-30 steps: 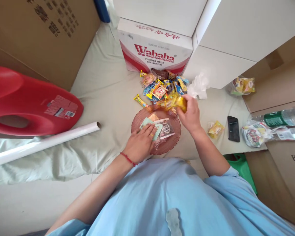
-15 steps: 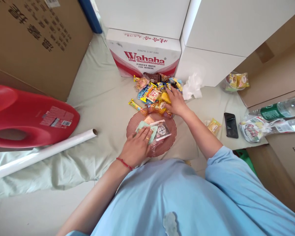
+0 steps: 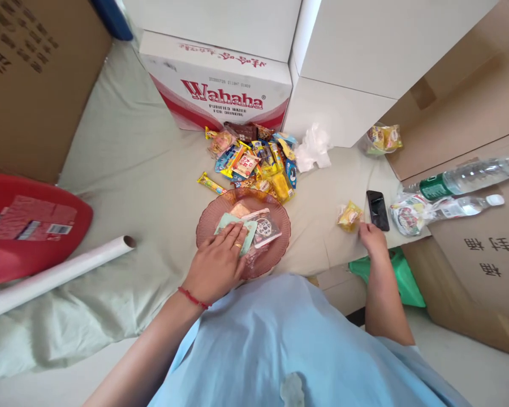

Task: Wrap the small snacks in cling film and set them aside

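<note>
My left hand point(image 3: 219, 261) lies flat, fingers together, on a pale green packet point(image 3: 233, 227) in a pink ribbed plate point(image 3: 275, 210) that also holds a clear wrapped snack point(image 3: 264, 228). Behind the plate lies a heap of colourful snack packets point(image 3: 254, 161). My right hand point(image 3: 372, 237) rests on the sheet at the right, fingers loosely curled and holding nothing, just below a small yellow packet point(image 3: 349, 216) and a black phone point(image 3: 377, 202).
A Wahaha water carton point(image 3: 220, 85) and white boxes point(image 3: 365, 62) stand behind. A red plastic stool point(image 3: 21, 232) and a white paper roll point(image 3: 55, 277) lie left. Crumpled white plastic point(image 3: 314, 148), water bottles point(image 3: 462, 181), snack bags point(image 3: 384, 137) and cardboard boxes point(image 3: 483, 254) are at the right.
My right hand put a yellow packet down on the heap, then swung right and down to beside the phone. The left hand stayed on the plate. The view shifted right.
</note>
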A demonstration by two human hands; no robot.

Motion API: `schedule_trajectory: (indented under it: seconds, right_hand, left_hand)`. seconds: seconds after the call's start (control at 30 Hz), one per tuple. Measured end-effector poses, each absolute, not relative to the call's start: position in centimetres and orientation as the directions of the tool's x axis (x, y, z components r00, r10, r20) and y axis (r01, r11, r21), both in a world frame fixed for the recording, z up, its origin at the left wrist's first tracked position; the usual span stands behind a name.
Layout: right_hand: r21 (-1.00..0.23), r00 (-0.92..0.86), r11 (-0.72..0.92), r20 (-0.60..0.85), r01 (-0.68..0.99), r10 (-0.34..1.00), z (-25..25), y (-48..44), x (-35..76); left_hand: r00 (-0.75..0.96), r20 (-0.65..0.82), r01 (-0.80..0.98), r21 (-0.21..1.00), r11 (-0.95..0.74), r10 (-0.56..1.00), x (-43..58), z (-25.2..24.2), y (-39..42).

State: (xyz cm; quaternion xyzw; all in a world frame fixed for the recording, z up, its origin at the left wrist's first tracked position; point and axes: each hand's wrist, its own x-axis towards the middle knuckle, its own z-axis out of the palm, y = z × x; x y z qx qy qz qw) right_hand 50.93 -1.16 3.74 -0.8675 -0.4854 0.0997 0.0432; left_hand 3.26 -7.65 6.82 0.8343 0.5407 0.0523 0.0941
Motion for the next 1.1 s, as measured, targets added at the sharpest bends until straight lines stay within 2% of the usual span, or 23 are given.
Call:
schedule_trajectory:
  seconds: [0.2,0.33,0.47,0.57,0.63,0.73,0.8,0.87,0.97,1.03,1.1]
  right_hand:
    - [-0.255,0.420,-0.427,-0.086,0.867,0.904,2.4,1.6,47.2]
    - [-0.459,0.333,-0.311,-0.036,0.832,0.942,2.6,2.6,44.9]
    - [-0.634,0.321,-0.204,0.074,0.746,0.944,4.2,2.9,42.8]
    - [-0.771,0.206,0.004,0.176,0.637,0.962,7.0,3.4,39.8]
    - [-0.807,0.013,0.190,0.237,0.559,0.971,9.0,4.1,36.6]
    - [-0.757,-0.389,0.409,0.221,0.511,0.894,10.6,5.2,30.4]
    - [-0.676,-0.566,0.515,0.172,0.527,0.806,10.5,5.8,26.1]
    - [-0.581,-0.616,0.532,0.065,0.616,0.785,9.7,6.0,22.6]
    - [-0.379,-0.564,0.505,-0.054,0.775,0.824,8.4,5.4,19.8]
    - [-0.247,-0.553,0.528,-0.040,0.813,0.832,8.0,4.8,19.3]
    - [-0.164,-0.572,0.570,0.038,0.805,0.819,7.9,4.4,19.4]
  left_hand:
    - [0.392,0.005,0.902,0.197,-0.385,0.920,3.5,6.5,-7.9]
    - [0.349,0.014,0.913,0.219,-0.344,0.937,4.0,6.8,-8.3]
    - [0.338,-0.010,0.921,0.211,-0.329,0.941,4.3,7.2,-8.3]
    - [0.359,-0.061,0.920,0.189,-0.342,0.931,4.3,7.3,-8.1]
    - [0.366,-0.096,0.921,0.176,-0.346,0.926,4.3,7.2,-7.9]
    - [0.367,-0.110,0.921,0.182,-0.344,0.924,4.2,7.0,-7.7]
    - [0.371,-0.078,0.915,0.201,-0.350,0.925,4.2,6.8,-7.8]
    - [0.377,-0.017,0.904,0.225,-0.364,0.926,4.1,6.8,-8.1]
    - [0.390,0.110,0.870,0.281,-0.405,0.914,3.5,7.0,-9.1]
    - [0.384,0.215,0.836,0.330,-0.437,0.898,2.8,7.2,-10.1]
    - [0.341,0.321,0.811,0.375,-0.449,0.884,1.9,7.2,-11.3]
